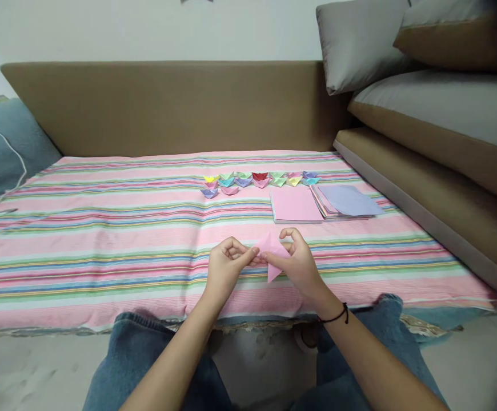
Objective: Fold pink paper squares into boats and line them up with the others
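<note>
A partly folded piece of pink origami paper (275,274) is held in the air above the striped cloth, its pointed corners sticking up, down and to the right. My left hand (231,258) pinches its left side between thumb and fingers. On the other side, my right hand (296,257) presses its thumb across the paper's front, with the index finger curled up and apart. The fingers behind the paper are partly hidden. Beyond my hands lie a stack of pink square paper (296,205) and a looser stack topped with lavender paper (351,201).
Small folded paper boats in several colours, one of them red (260,177), stand in rows farther back. The striped cloth (103,240) covers the seat up to a brown backrest (167,108). Cushions (437,108) are piled at the right. A white cable (15,149) runs at the left.
</note>
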`<state>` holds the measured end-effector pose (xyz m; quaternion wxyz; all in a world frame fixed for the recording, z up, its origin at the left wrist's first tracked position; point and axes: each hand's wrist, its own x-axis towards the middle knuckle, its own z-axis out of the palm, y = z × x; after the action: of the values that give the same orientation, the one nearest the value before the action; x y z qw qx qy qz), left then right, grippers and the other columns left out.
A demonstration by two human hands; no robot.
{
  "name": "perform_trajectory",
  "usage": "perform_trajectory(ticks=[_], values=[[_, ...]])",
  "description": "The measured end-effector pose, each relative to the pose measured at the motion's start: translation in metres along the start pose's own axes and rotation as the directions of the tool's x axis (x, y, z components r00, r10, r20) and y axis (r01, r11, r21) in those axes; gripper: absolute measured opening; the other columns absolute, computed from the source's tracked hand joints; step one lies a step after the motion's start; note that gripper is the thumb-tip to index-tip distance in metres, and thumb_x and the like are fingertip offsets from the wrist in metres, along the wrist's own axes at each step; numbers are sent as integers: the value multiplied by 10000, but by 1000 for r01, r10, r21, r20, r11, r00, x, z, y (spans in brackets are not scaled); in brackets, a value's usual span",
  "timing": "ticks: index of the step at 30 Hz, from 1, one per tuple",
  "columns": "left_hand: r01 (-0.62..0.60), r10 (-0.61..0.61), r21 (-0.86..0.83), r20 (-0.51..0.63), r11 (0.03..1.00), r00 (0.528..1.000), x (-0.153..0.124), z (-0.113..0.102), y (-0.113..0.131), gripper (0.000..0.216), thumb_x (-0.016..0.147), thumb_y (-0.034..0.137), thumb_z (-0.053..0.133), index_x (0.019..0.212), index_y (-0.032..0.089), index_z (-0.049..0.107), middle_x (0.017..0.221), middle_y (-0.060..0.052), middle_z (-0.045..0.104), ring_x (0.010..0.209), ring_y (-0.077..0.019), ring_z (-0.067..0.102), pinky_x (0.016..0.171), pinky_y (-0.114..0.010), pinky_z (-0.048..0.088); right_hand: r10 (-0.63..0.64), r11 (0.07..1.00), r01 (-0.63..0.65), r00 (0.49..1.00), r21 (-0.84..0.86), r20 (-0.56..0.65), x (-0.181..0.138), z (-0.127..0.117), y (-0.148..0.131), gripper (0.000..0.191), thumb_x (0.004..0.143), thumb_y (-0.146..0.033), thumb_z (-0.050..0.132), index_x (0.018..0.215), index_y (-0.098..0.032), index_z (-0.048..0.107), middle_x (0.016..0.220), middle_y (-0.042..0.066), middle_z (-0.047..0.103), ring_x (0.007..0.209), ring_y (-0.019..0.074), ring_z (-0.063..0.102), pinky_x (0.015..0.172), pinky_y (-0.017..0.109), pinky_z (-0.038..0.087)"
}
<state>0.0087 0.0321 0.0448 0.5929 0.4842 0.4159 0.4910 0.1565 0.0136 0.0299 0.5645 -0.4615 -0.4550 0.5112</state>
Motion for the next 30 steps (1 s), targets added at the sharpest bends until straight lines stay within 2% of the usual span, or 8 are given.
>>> perform_trajectory(ticks=[3, 5, 10, 14, 20, 24, 27, 30], values=[[21, -14, -94, 76, 995, 997, 0, 0, -1, 400, 605, 250, 788, 794, 189, 441, 603, 23, 680, 613, -161, 686, 638, -278, 557, -7, 1000, 7, 999, 8, -41, 0, -1, -2, 508, 627, -270, 738, 878, -258, 297, 549, -80, 611, 460, 135, 565, 432, 190, 405], [49, -39, -126, 79, 991, 996, 0, 0, -2, 484, 588, 221, 798, 854, 214, 393, 606, 47, 678, 596, -148, 677, 625, -267, 546, -3, 1000, 4, 998, 8, -55, 0, -1, -2, 519, 617, -266, 743, 879, -260, 296, 539, -87, 598, 441, 127, 548, 419, 185, 394], [89, -91, -162, -6, 983, 996, -1, 2, -5, 533, 564, 202, 806, 867, 219, 368, 562, 50, 672, 540, -134, 657, 630, -258, 534, -6, 1000, 7, 998, 8, -61, -1, 1, -1, 526, 622, -275, 744, 893, -260, 294, 554, -79, 616, 440, 127, 553, 415, 187, 400], [105, -104, -201, 15, 974, 994, -1, 1, -3, 532, 562, 197, 806, 858, 216, 364, 551, 42, 675, 567, -147, 672, 679, -285, 539, -8, 999, 10, 999, 43, -47, -1, 2, -4, 536, 617, -260, 752, 894, -258, 293, 589, -56, 662, 488, 149, 611, 445, 193, 430], [128, -114, -159, 97, 979, 989, 0, -6, 7, 495, 607, 260, 773, 915, 214, 388, 638, 5, 704, 646, -192, 699, 739, -335, 536, 15, 999, -14, 999, 30, -42, 3, -2, -9, 575, 585, -277, 779, 891, -257, 293, 579, -50, 668, 486, 165, 622, 440, 207, 443], [105, -93, -96, 126, 990, 988, 1, -7, 11, 402, 656, 303, 730, 905, 209, 428, 617, 43, 667, 646, -147, 672, 749, -306, 521, 28, 1000, -28, 999, -4, -35, 5, -8, -8, 570, 582, -293, 778, 899, -254, 306, 567, -51, 663, 484, 175, 619, 434, 220, 445], [64, -62, -10, 122, 998, 991, 1, -6, 8, 337, 684, 298, 706, 874, 205, 445, 665, 45, 652, 672, -117, 636, 715, -259, 502, 40, 998, -39, 999, -49, 20, 2, -8, -4, 547, 599, -268, 760, 914, -253, 313, 561, -54, 660, 486, 173, 613, 444, 222, 441], [48, -56, 58, 141, 997, 988, 2, -6, 2, 418, 639, 272, 744, 925, 208, 446, 719, 31, 650, 629, -109, 607, 601, -217, 468, 50, 992, -37, 993, -121, 106, -2, -4, 1, 495, 629, -233, 730, 932, -252, 339, 539, -74, 627, 461, 146, 579, 428, 194, 397]])
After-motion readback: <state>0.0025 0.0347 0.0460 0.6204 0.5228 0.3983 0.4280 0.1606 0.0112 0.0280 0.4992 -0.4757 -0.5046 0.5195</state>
